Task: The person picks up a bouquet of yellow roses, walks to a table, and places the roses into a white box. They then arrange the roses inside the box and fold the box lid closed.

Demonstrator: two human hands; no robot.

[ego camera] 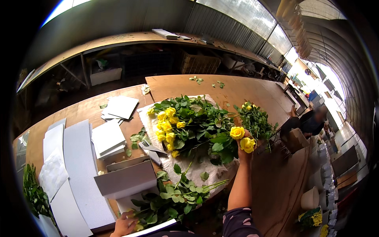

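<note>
My right hand (245, 152) is shut on yellow roses (237, 133), with two open blooms showing at the fist. Low in the view, my left hand (125, 224) rests against yellow rose blooms (138, 227) at the end of leafy green stems (174, 197). Whether its fingers grip them is hidden. A white board edge (154, 228) crosses just in front of my body. Between and beyond my hands, a large pile of yellow roses (167, 126) lies on a pale woven cloth (211, 99), blooms to the left. Grey-handled scissors (153, 151) lie beside it.
A grey box-like stand (125, 179) sits left of the cloth. Stacked white cards (109, 137) and corrugated cardboard sheets (84, 166) cover the table's left side. More leafy stems (256, 118) lie at right. A seated person (311, 121) is farther right, near several pale buckets (310, 198).
</note>
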